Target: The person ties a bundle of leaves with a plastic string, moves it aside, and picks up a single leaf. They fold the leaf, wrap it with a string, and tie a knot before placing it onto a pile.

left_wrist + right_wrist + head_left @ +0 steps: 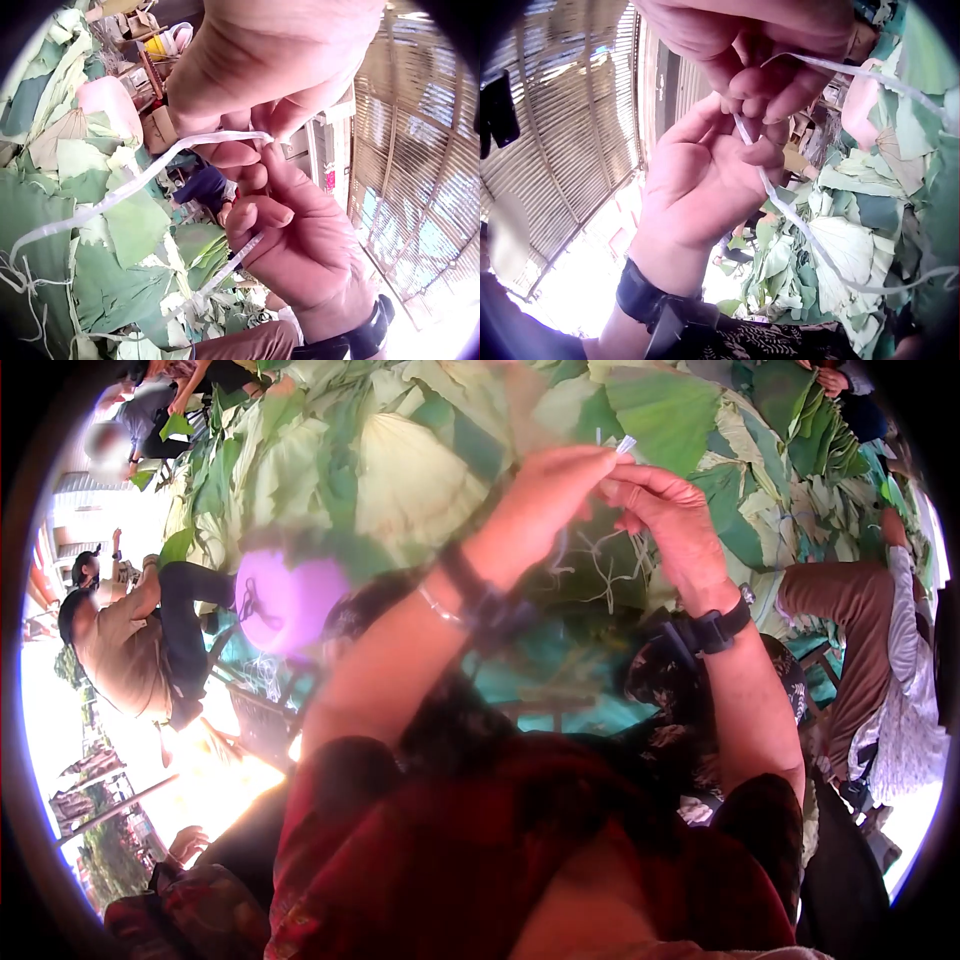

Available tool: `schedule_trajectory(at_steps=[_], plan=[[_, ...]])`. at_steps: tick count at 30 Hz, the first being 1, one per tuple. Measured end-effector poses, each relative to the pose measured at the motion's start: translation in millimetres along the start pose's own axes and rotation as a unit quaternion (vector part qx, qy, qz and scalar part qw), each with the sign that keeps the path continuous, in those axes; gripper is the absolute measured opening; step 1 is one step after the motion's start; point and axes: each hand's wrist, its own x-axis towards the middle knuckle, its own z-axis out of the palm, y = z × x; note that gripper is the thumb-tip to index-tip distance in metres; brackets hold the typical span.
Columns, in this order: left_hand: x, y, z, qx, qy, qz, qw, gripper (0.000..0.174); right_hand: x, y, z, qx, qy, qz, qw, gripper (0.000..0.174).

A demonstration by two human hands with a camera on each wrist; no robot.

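My left hand (pixel 550 495) and right hand (pixel 672 520) meet fingertip to fingertip over the leaf pile. Between them they pinch a white plastic string (pixel 142 176). In the left wrist view one length runs from the fingertips down to the left. Another length (pixel 214 289) comes out below the curled fingers of the right hand (pixel 300 247). Seen from the right wrist, the string (pixel 802 225) trails from the left hand (pixel 709 165) across the leaves. A small white end (pixel 627 445) sticks up above the fingertips. The fingers hide the point where the ends meet.
Large green and pale leaves (pixel 410 480) lie heaped ahead. Loose white strings (pixel 612 565) hang beneath the hands. A purple rounded object (pixel 290 600) is at left. Other people sit on both sides, one in brown trousers (pixel 845 605). A corrugated wall (pixel 412 142) stands beyond.
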Motion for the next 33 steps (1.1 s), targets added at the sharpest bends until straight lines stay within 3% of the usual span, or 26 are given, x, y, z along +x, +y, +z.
schedule_trajectory(at_steps=[4, 13, 16, 19, 22, 25, 26, 31, 33], plan=[[4.1, -7.3, 2.2, -0.035, 0.018, -0.022, 0.999, 0.029, 1.0, 0.3, 2.2, -0.045, 0.01, -0.007, 0.999, 0.019], [4.1, -5.4, 19.6, -0.009, 0.03, -0.003, 1.0, 0.035, -0.4, -4.0, 3.7, 0.036, 0.054, -0.01, 0.998, 0.013], [5.7, -10.6, 35.0, -0.001, 0.099, 0.061, 0.993, 0.043, 9.0, -4.6, -15.3, 0.051, 0.028, -0.015, 0.998, 0.011], [9.5, -9.6, 43.9, -0.058, 0.117, 0.037, 0.991, 0.047, 7.6, -13.5, -25.0, 0.058, 0.03, -0.019, 0.998, 0.009], [10.6, 0.8, 49.3, -0.096, 0.01, 0.024, 0.995, 0.033, 7.3, -21.0, -42.4, 0.054, 0.017, -0.03, 0.998, 0.008], [15.6, 21.1, 47.8, -0.008, -0.082, -0.093, 0.992, 0.025, 1.1, -40.0, -63.0, 0.006, -0.048, -0.066, 0.997, 0.007], [21.7, 24.0, 43.1, -0.006, -0.171, -0.101, 0.98, 0.026, -6.0, -48.1, -72.7, -0.019, -0.076, -0.082, 0.994, 0.007], [22.0, 42.2, 47.0, 0.025, -0.245, -0.181, 0.952, 0.03, -33.1, -75.0, -96.4, -0.195, -0.15, -0.067, 0.967, 0.008], [18.8, 37.4, 47.8, 0.097, -0.278, -0.161, 0.942, 0.031, -44.3, -74.7, -93.4, -0.256, -0.16, -0.096, 0.949, 0.009]])
